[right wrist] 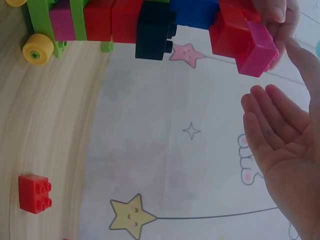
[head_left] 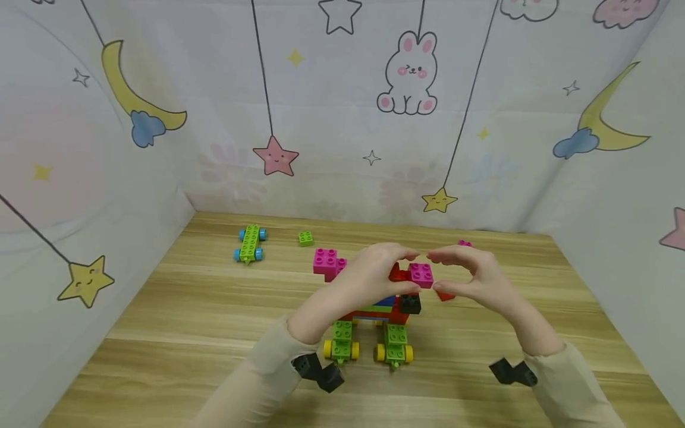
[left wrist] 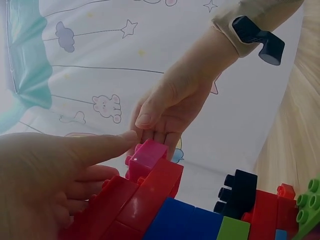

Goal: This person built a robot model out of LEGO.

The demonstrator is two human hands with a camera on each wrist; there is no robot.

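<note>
A toy-brick model on green wheeled bases (head_left: pixel 396 336) stands under my hands, with red, blue and green bricks in its body and a black brick (head_left: pixel 410 304) at its side. A pink brick (head_left: pixel 421 275) caps a red brick (left wrist: pixel 159 182) high on the model. My left hand (head_left: pixel 369 274) bends loosely around this red brick, its thumb straight in the left wrist view; no firm grip shows. To the right of the pink brick, my right hand (head_left: pixel 484 276) holds its fingers and thumb apart with nothing between them. The model's middle is partly hidden behind my left hand.
A green wheeled base with blue wheels (head_left: pixel 250 242) lies at the back left, near a small green brick (head_left: pixel 305 239). A loose red brick (right wrist: pixel 34 193) lies on the wooden table (head_left: pixel 176 333). Another pink brick (head_left: pixel 464 243) shows behind my right hand. Printed cloth hangs around the table.
</note>
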